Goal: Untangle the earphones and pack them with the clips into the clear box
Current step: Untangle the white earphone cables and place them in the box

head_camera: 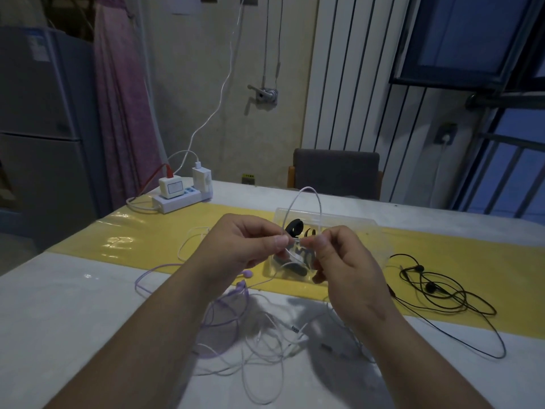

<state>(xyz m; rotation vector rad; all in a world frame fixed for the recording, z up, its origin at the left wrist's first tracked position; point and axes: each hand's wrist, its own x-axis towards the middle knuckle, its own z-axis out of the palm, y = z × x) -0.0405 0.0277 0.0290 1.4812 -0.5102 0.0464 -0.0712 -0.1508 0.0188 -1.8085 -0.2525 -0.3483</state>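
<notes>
Two forearms fill the lower half of the head view: the left forearm (165,320) enters from 7 o'clock, the right forearm (413,349) from 5 o'clock. Both are bare from the picture's edge to the wrist. The left hand (239,246) and right hand (345,261) are bare as well. The fingers (253,228) end in short, trimmed nails, and both rounded thumbnails (281,242) face the camera near the centre.

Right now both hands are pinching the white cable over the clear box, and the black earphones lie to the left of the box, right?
Not quite. The head view shows the left hand and right hand pinching the white cable over the clear box, but the black earphones lie to the right of the box, not the left.
</notes>
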